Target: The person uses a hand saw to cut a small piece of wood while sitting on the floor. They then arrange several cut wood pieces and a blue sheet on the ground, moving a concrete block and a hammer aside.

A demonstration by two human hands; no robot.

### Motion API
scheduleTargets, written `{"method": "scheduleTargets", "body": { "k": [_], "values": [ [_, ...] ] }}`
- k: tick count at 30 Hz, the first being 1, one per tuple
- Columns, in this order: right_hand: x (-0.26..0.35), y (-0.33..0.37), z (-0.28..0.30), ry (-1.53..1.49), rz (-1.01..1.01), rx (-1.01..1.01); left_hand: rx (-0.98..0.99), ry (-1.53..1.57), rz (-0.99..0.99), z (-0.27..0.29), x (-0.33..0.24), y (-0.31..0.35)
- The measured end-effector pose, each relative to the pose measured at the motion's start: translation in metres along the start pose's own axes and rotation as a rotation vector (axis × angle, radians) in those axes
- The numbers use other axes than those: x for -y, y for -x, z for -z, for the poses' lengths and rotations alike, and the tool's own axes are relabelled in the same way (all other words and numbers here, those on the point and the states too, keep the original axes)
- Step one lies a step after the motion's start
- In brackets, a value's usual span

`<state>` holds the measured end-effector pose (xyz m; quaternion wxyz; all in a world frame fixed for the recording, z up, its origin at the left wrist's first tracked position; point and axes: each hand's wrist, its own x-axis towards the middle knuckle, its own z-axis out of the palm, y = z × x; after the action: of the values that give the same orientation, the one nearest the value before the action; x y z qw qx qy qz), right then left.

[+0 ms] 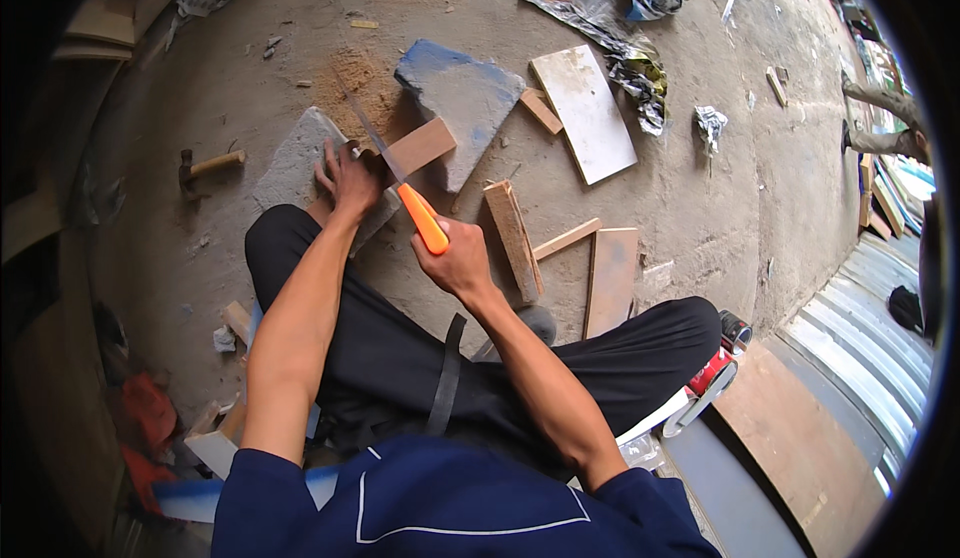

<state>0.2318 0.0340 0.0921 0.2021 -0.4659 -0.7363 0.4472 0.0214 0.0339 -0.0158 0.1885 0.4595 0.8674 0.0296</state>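
Note:
My right hand [458, 260] is wrapped round the orange handle of a handsaw [421, 218]. Its thin blade points away to the upper left and crosses a brown wood block [424, 150]. On the left side of the blade, my left hand [352, 180] presses down with bent fingers on the block's other part, which it mostly covers. A pale concrete slab [292, 161] lies under and beside the left hand. Beyond the block rests a grey slab with blue stains [470, 103]. Sawdust [355, 93] is spread on the floor by the blade's far end.
A hammer [212, 166] lies at the left. Right of the saw are wood offcuts [515, 238], a brown board [611, 280] and a white board [585, 113]. Crumpled plastic [640, 78] lies farther off. Corrugated metal sheet [850, 308] and a large board [800, 438] are at the right.

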Motion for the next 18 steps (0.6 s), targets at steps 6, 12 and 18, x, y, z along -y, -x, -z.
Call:
{"method": "scheduleTargets", "body": {
  "k": [6,12,18],
  "values": [
    [-0.006,0.045,0.022,-0.130,-0.047,0.017,0.018,0.051,-0.001,0.008,0.001,0.006],
    [0.015,-0.012,-0.001,-0.104,-0.076,-0.003,0.043,0.102,-0.016,0.008,-0.006,0.004],
    [0.007,0.056,0.028,-0.089,-0.114,0.031,0.063,0.152,0.016,0.014,-0.001,0.007]
  ]
}}
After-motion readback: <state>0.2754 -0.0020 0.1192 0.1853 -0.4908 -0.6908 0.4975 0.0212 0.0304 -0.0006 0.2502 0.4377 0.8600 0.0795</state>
